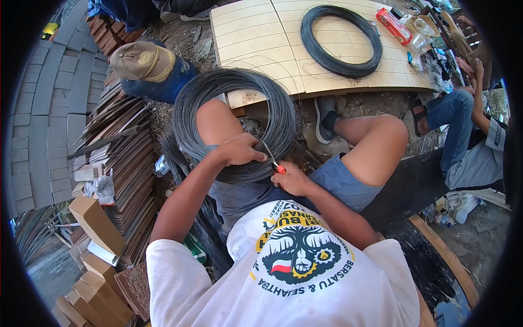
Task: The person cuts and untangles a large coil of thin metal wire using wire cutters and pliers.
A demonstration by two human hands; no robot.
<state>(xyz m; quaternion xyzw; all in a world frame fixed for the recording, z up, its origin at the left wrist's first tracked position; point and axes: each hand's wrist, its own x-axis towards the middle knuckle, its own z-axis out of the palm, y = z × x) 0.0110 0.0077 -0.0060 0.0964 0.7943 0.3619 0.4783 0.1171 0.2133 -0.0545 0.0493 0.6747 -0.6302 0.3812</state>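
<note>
A coil of dark wire [188,117] hangs around my bent left knee and rests over my lap. My left hand [242,150] is closed at the coil's inner near side, thumb and fingers pinching a thin length of wire [265,144] that curves up from them. Just to the right, my right hand [293,179] is wrapped around red-handled pliers [281,169]. Their jaws point toward my left fingertips and sit at the wire, close over the coil's near edge. Most of the handles are hidden in my palm.
A second wire coil [306,46] lies on the wooden board table [239,32] ahead, near a red box [393,26]. A cap [143,59] sits on a blue container [163,82]. Stacked boards [122,141] stand left. Another person [474,141] sits at right.
</note>
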